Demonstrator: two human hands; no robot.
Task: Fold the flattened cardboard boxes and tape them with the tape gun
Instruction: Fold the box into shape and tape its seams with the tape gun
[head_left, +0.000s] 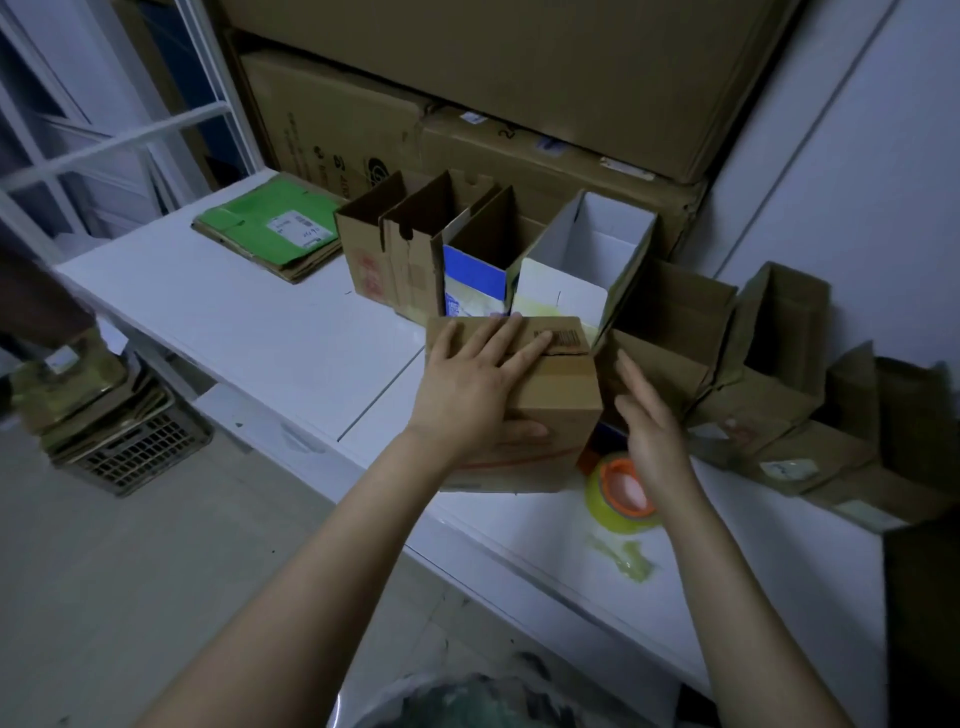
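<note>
the folded cardboard box (553, 410) stands near the table's (249, 312) front edge. the left hand (467, 387) presses its top flaps, fingers spread, thumb down the front face. the right hand (654, 434) hovers beside the box's right side, fingers straight and together, above the tape gun (618, 493). open boxes (467, 249) line the back edge.

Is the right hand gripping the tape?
No, the right hand is open beside the box; the tape roll lies on the table.

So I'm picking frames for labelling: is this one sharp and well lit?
Head view: dim, bluish light, darker toward the corners; the right hand looks slightly motion-blurred, the left hand on the box is sharper; wide-angle distortion skews the window frame.
</note>
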